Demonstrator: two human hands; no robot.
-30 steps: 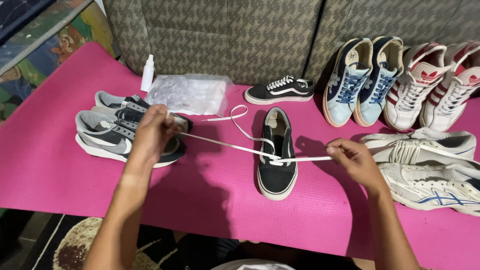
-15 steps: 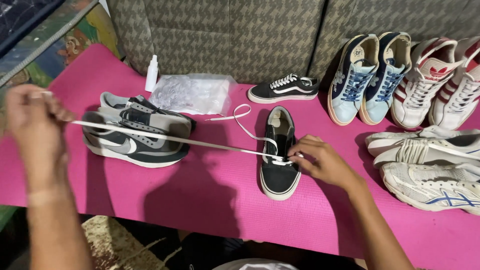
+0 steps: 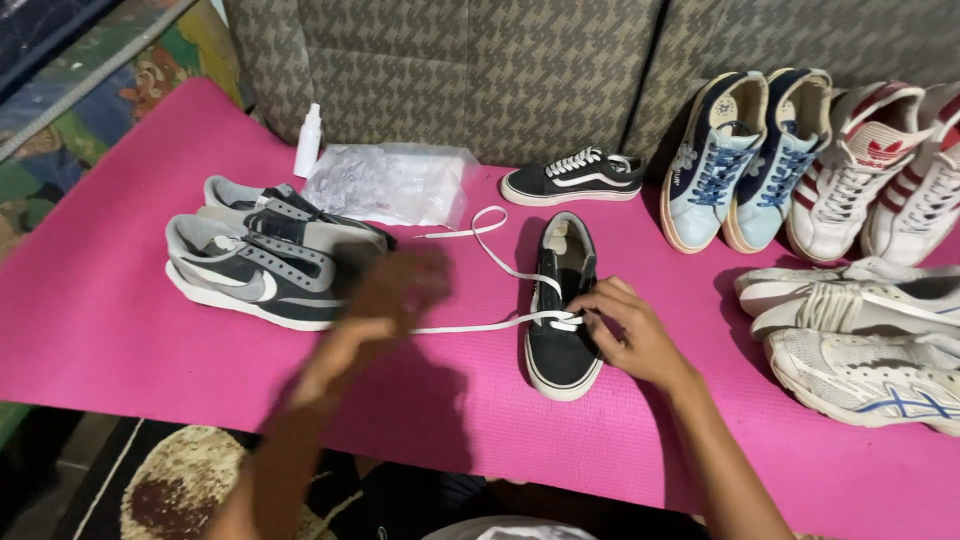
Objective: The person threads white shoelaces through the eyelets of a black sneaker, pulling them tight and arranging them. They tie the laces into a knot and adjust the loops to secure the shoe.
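The black sneaker [image 3: 562,310] lies on the pink mat [image 3: 120,330], the right hand [image 3: 630,335] resting on its eyelets, pinching the white lace [image 3: 470,325]. Left of the sneaker, the blurred left hand [image 3: 395,290] grasps the lace's end. Beyond it sits its laced twin [image 3: 572,178].

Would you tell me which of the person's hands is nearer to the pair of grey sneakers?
The left hand. It is blurred, right beside the grey sneakers, holding the white lace. The right hand rests at the black sneaker, farther away.
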